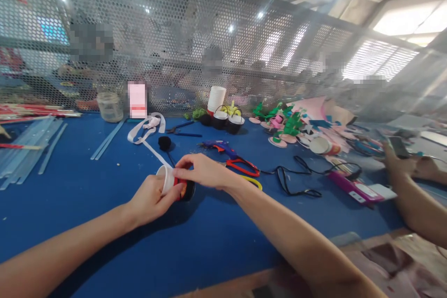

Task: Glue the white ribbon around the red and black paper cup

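My left hand (148, 200) is wrapped round a small paper cup (168, 179) lying on its side, its white mouth turned to the left. Red and black show on the cup's outside, towards its far end. From the other side, the closed fingers of my right hand (204, 171) press on the cup near its rim. A white ribbon (153, 152) runs from a loose coil to the cup, ending by my right fingertips; whether they pinch it is hidden. Just beyond the cup sits a black pompom (164, 143).
A blue-orange glue gun (223, 148) and red-yellow-handled scissors (244, 166) lie right of my hands. Behind stand a glass jar (110, 107), stacked white cups (217, 98) and black buckets (235, 124). Clear strips (31, 149) are left. Another person's hand (398, 160) holds a phone.
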### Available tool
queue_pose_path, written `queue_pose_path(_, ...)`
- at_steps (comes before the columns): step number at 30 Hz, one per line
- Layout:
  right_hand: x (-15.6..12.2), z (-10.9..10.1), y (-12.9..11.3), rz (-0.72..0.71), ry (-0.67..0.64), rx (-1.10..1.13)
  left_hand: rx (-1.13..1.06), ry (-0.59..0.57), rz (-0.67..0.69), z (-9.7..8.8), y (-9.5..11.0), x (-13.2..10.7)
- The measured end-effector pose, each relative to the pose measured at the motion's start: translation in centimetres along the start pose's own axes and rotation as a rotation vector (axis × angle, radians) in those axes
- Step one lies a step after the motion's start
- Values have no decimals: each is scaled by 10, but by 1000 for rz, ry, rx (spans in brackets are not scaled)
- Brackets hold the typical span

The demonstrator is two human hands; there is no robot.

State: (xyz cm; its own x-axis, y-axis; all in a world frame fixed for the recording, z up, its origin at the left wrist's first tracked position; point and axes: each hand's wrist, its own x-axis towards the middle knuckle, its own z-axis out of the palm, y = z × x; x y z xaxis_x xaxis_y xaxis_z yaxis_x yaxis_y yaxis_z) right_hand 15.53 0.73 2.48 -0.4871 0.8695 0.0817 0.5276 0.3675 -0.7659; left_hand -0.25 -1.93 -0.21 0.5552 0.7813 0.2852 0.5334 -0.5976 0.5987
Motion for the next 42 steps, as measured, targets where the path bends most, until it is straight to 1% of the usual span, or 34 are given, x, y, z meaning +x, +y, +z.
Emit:
queue_pose_path(2,-2,6,-5,7,17,130,-21,-12,40,0,0,0)
queue_pose_path(4,-3,8,-7,52,62,169,-37,-10,44,-1,1,0)
queue_pose_path(5,-4,8,-7,56,87,169,-53,-7,26,-1,1,1)
queue_pose_path(7,-6,6,-5,17,169,166,-108,0,-57,-2,2,2)
queue_pose_path(9,-8,4,-3,-55,243,207,-203,-2,-181,-3,3,3)
queue_pose_path(11,-10,3,0,-100,284,295,-317,-6,-302,-2,3,5)
queue_pose_path(13,-10,2,3,-104,298,384,-423,-8,-392,-1,5,7)
queue_pose_path(17,-8,2,9,-92,342,451,-553,17,-503,0,7,10)
queue_pose_path(21,-5,1,12,-66,403,435,-631,-3,-553,0,7,10)
queue_pose_path(25,-4,3,16,-58,425,401,-632,-15,-547,1,9,9)
queue_pose_path(34,-3,6,19,-74,378,321,-611,-52,-427,1,15,4)
queue_pose_path(38,-3,6,19,-37,346,304,-563,-30,-375,0,16,2)
queue_pose_path(42,-2,9,21,-38,301,336,-524,-4,-323,0,15,1)
